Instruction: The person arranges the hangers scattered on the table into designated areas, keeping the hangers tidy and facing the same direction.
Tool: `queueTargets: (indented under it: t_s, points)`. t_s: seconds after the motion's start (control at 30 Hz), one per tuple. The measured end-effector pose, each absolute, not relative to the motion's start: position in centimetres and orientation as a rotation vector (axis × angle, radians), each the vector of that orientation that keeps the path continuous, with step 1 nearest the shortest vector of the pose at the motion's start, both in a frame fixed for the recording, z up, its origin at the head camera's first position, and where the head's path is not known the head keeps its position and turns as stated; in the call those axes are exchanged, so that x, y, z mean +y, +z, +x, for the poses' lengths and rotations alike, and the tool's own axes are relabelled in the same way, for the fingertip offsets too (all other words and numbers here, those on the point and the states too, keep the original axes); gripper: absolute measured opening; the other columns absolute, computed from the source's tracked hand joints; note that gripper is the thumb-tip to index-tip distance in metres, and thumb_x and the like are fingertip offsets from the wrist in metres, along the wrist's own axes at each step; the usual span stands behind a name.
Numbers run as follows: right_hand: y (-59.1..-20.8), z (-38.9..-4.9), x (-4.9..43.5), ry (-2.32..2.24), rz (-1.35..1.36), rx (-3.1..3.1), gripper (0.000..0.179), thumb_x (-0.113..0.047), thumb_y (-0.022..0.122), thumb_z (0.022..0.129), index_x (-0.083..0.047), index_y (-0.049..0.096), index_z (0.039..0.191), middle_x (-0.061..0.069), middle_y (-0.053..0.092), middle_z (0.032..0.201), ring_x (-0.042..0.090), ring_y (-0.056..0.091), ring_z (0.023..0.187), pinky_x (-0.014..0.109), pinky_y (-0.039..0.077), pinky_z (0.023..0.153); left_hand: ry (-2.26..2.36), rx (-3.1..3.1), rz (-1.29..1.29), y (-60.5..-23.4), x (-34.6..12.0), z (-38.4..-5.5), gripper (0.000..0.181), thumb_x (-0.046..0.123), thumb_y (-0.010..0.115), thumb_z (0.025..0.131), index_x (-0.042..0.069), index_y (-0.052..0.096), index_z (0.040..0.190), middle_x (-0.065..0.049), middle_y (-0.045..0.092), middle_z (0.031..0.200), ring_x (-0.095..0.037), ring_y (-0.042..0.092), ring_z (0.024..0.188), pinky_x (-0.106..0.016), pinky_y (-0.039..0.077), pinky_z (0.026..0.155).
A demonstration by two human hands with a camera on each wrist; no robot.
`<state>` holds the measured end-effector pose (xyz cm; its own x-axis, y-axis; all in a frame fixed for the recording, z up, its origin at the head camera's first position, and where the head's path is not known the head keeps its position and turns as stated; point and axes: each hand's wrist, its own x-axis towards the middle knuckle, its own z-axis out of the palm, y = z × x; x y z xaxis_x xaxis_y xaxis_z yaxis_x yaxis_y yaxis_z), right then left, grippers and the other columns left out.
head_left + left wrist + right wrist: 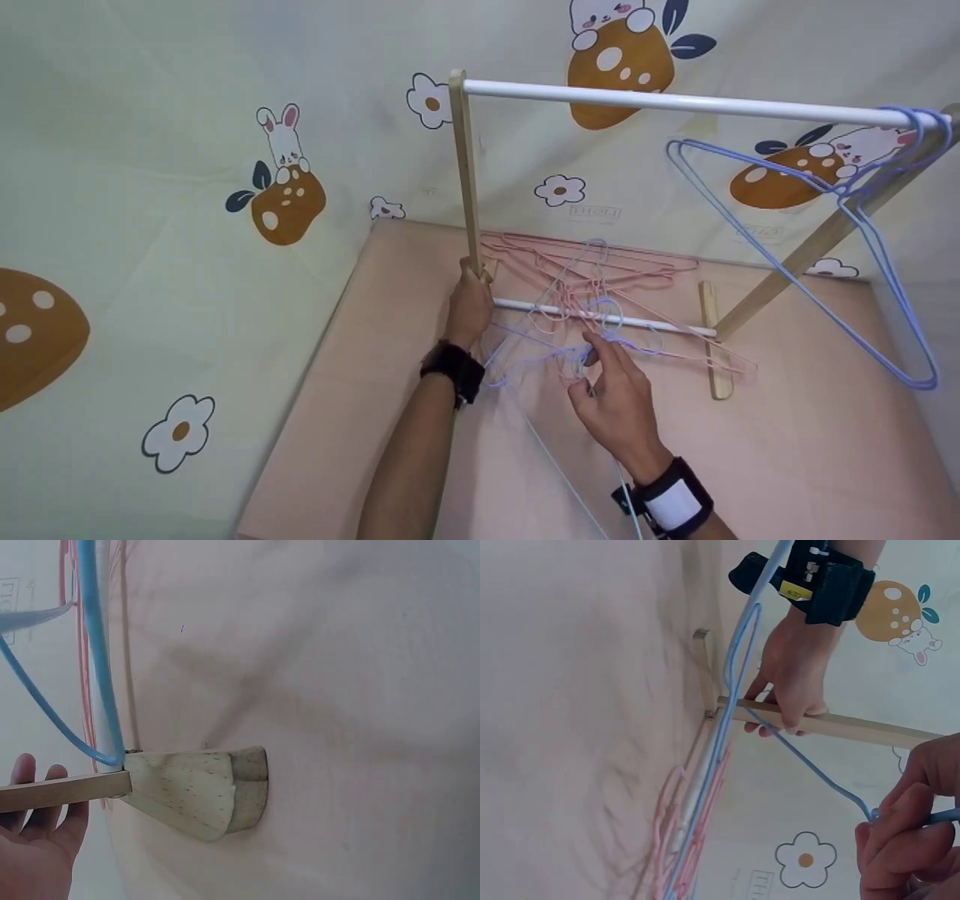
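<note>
My right grip, closed to a pinch, has hold of a slim light-blue triangular hanger in the right wrist view. I judge it light, springy and slick, best held at the neck. In the left wrist view my left grip curls round a flat pale-wood upright. In the head view the hanger is over the pale-pink desk, nearer me than the tangled thin pink hangers, left of blue-violet hangers on the white top rod.

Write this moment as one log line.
left hand: grips rack post; right hand: pinches blue hanger; top bar: blue hangers hung; pink hangers: jumbled by lower bar
</note>
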<state>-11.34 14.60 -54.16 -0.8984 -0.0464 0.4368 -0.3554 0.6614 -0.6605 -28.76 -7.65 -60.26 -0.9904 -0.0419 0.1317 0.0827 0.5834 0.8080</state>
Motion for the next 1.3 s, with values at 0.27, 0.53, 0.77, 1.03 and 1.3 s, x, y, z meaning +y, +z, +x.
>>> queueTargets:
  t_s: [0.27, 0.53, 0.77, 1.03, 1.3]
  points:
    - [-53.0, -10.3, 15.4, 1.154, 0.418, -2.545, 0.063, 0.015, 0.072, 0.077, 0.005, 0.068, 0.139, 0.004, 0.066, 0.102, -0.003, 0.042, 0.051, 0.023, 0.038, 0.043, -1.362, -2.692, -0.055, -60.5, -7.9, -29.0, 0.027, 0.011, 0.042, 0.12, -0.001, 0.04, 0.144, -0.022, 0.072, 0.109, -0.027, 0.064, 0.077, -0.04, 0.053, 0.062]
    - [-52.5, -9.5, 16.1, 1.139, 0.514, -2.524, 0.066, 0.015, 0.071, 0.075, 0.002, 0.068, 0.139, 0.0, 0.069, 0.104, -0.011, 0.036, 0.05, 0.018, 0.035, 0.044, -1.391, -2.595, -0.143, -62.1, -8.1, -29.6, 0.023, 0.009, 0.041, 0.118, 0.0, 0.041, 0.139, -0.021, 0.072, 0.109, -0.032, 0.067, 0.079, -0.048, 0.057, 0.064]
    - [-52.3, -9.9, 17.7, 1.073, 0.483, -2.464, 0.065, 0.015, 0.082, 0.079, 0.002, 0.068, 0.142, 0.003, 0.069, 0.105, -0.006, 0.045, 0.053, 0.016, 0.038, 0.044, -1.419, -2.662, -0.069, -60.7, -7.9, -29.2, 0.027, 0.008, 0.042, 0.118, -0.001, 0.04, 0.144, -0.023, 0.073, 0.112, -0.03, 0.067, 0.078, -0.045, 0.056, 0.063]
    - [-53.3, -11.3, 20.1, 1.016, 0.393, -2.401, 0.073, 0.019, 0.079, 0.081, 0.005, 0.06, 0.151, 0.012, 0.069, 0.112, 0.003, 0.054, 0.059, 0.017, 0.042, 0.05, -1.357, -2.693, -0.059, -60.5, -7.9, -29.1, 0.021, 0.01, 0.042, 0.119, 0.003, 0.041, 0.139, -0.022, 0.073, 0.115, -0.029, 0.066, 0.083, -0.044, 0.056, 0.066]
    - [-54.4, -12.6, 22.6, 0.92, 0.379, -2.463, 0.072, 0.022, 0.076, 0.084, 0.006, 0.057, 0.152, 0.019, 0.069, 0.119, 0.008, 0.06, 0.065, 0.022, 0.048, 0.053, -1.407, -2.656, -0.099, -60.7, -8.0, -29.0, 0.027, 0.01, 0.039, 0.119, -0.001, 0.039, 0.143, -0.027, 0.072, 0.114, -0.03, 0.065, 0.078, -0.044, 0.055, 0.063]
